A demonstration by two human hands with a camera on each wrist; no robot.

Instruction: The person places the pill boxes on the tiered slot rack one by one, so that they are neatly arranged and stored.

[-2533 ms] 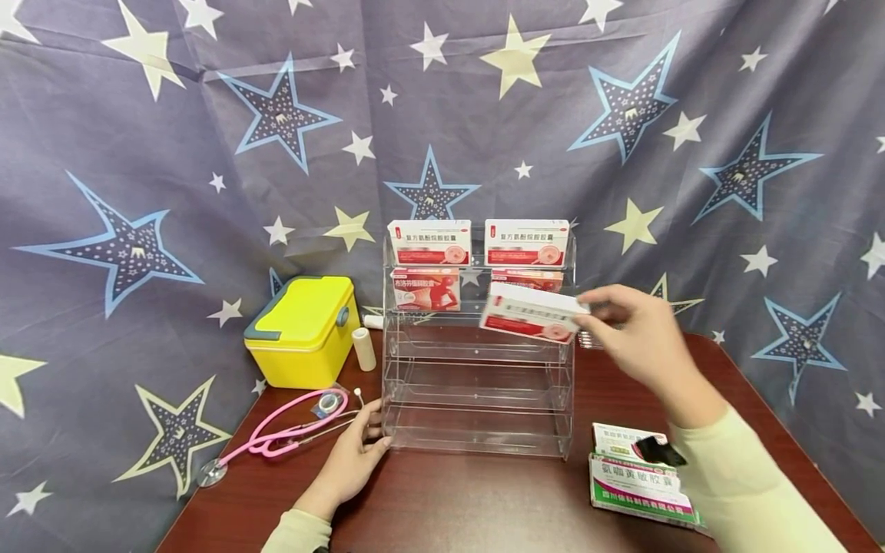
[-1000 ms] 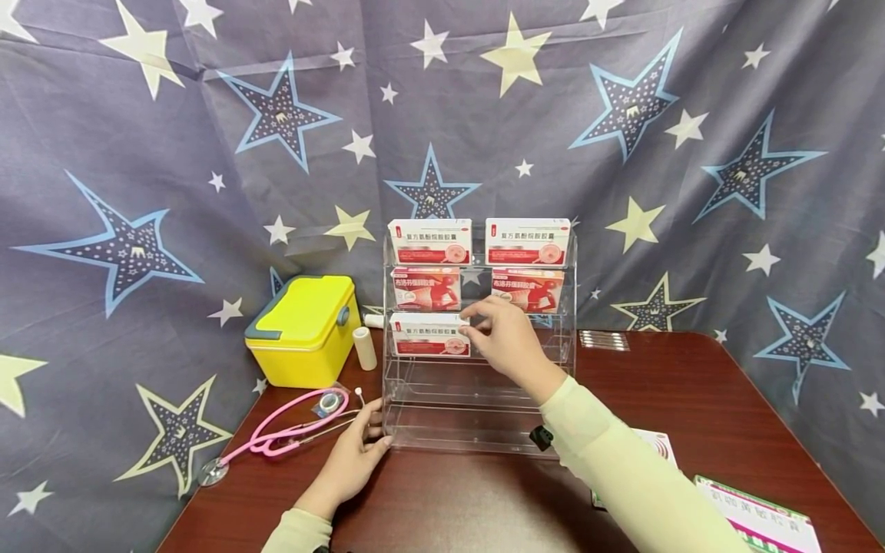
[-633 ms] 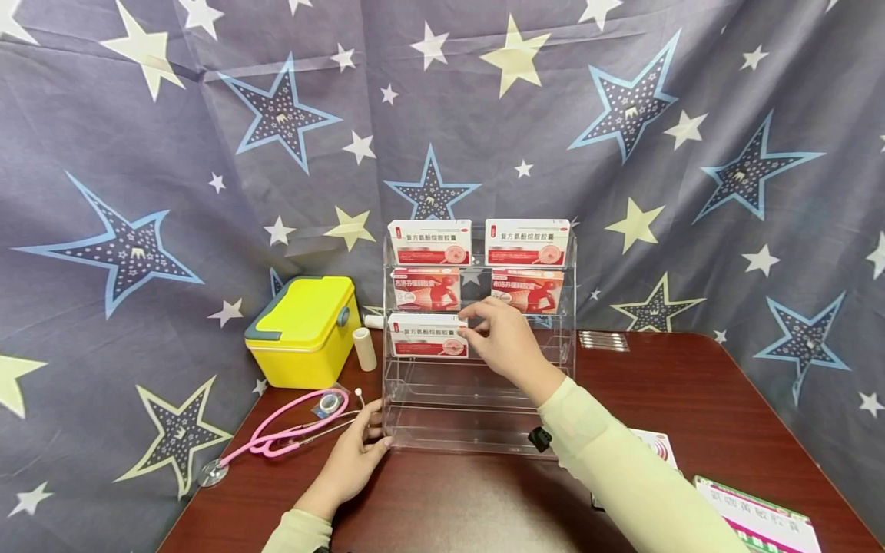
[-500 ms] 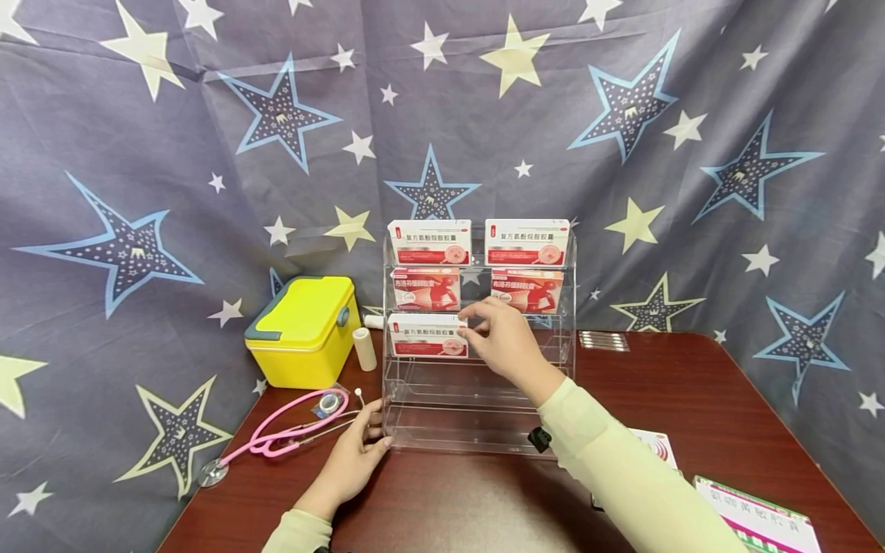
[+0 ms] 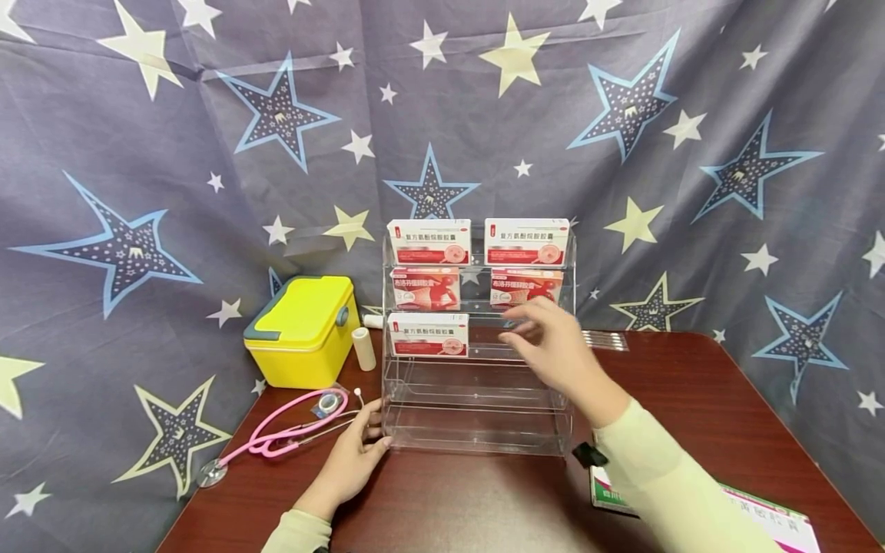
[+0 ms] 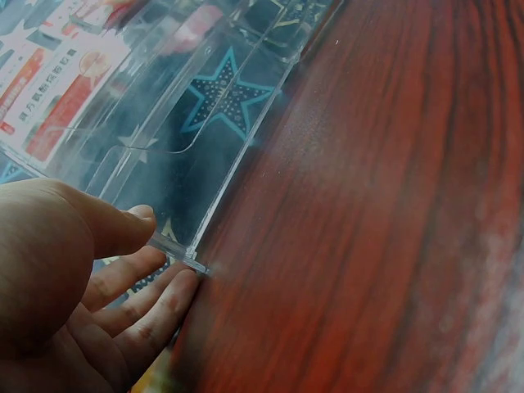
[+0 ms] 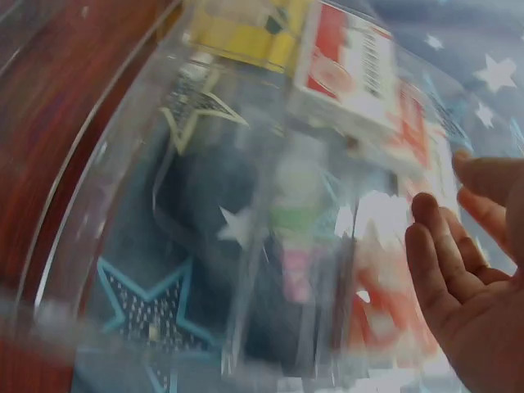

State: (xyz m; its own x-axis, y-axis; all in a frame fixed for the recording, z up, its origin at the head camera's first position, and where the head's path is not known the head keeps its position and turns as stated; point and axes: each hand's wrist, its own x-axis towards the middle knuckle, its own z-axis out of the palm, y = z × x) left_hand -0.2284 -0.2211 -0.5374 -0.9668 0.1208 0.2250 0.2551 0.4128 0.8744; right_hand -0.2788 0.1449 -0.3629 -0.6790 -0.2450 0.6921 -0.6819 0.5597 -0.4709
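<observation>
Now five medicine boxes (image 5: 428,334) on one clear rack (image 5: 477,415), right hand (image 5: 553,349) grip released, left hand (image 5: 353,457) flat against it

Mock pharmacy bench – clear medicine rack (image 5: 477,384) at 12 o'clock, stethoscope (image 5: 276,434) at 10, star backdrop (image 5: 207,153) behind.

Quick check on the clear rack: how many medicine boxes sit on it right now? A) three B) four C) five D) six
C: the clear rack holds two boxes on the top tier, two on the second tier, and one on the left of the third tier. The right hand is open and holds nothing.
</observation>
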